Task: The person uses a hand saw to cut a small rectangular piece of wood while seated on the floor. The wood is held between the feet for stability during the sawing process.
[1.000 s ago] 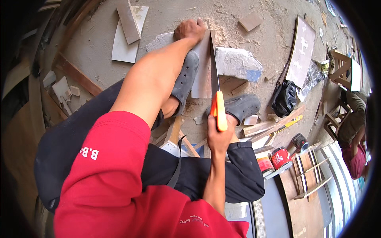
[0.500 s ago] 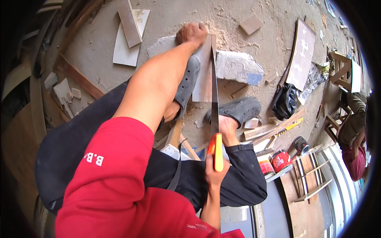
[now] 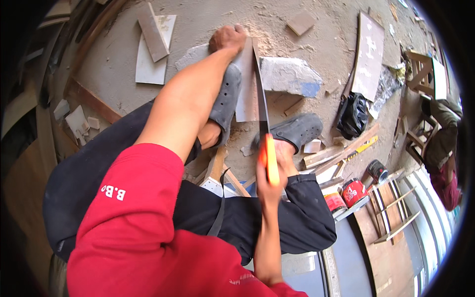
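Observation:
My right hand (image 3: 268, 185) is wrapped round the orange and yellow handle of a handsaw (image 3: 262, 104). Its long dark blade points away from me along the right side of a pale wooden board (image 3: 246, 94). At the board's far left corner my left hand (image 3: 227, 38) is closed and bears down on it, the fingertips hidden. My left foot, in a dark clog (image 3: 227, 96), presses by the board's left edge. Under the board a whitish block (image 3: 289, 76) with a blue patch sticks out to the right. Sawdust (image 3: 260, 37) lies round the far end.
Loose offcuts (image 3: 153, 32) lie at the far left, and a small board piece (image 3: 301, 23) beyond the block. To the right are a black bag (image 3: 352, 116), wood strips, and paint cans (image 3: 354, 192). Another person (image 3: 445, 163) sits at the right rim.
My right hand has pushed the saw forward, away from me, along the board. My left hand keeps its hold at the far end. The whole view has shifted slightly.

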`<state>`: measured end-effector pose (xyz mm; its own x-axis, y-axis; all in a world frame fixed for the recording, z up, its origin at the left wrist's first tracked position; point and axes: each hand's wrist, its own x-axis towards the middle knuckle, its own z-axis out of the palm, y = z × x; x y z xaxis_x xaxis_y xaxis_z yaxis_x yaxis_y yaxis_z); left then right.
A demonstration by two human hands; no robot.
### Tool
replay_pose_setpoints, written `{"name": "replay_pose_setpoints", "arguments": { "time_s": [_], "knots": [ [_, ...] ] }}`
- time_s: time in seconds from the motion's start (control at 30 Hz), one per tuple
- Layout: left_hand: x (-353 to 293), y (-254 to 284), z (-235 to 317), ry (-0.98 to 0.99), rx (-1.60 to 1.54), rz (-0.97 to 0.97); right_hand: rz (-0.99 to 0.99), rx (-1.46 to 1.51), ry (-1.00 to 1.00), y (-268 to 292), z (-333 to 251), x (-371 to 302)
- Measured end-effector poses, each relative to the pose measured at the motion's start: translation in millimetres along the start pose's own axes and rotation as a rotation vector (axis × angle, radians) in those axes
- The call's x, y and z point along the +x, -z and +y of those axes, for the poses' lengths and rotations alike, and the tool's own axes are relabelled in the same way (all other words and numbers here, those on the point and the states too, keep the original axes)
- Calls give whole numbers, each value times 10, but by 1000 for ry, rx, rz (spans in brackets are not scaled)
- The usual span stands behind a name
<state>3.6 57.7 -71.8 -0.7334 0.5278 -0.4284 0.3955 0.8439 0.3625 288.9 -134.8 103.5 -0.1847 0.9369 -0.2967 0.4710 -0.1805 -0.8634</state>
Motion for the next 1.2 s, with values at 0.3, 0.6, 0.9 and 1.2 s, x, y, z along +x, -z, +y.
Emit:
{"name": "replay_pose_setpoints", "arguments": {
  "time_s": [0.3, 0.6, 0.9, 1.2],
  "knots": [
    [-23, 23, 1, 1, -2, -8, -51, -18, -161, 349, -194, -499],
    [72, -8, -11, 38, 19, 19, -132, -110, -50, 223, -82, -268],
    [69, -54, -29, 65, 107, 24, -106, -5, -52, -102, -73, 95],
    [111, -151, 25, 41, 124, 43, -38, 109, -61, -224, 64, 313]
  ]
}}
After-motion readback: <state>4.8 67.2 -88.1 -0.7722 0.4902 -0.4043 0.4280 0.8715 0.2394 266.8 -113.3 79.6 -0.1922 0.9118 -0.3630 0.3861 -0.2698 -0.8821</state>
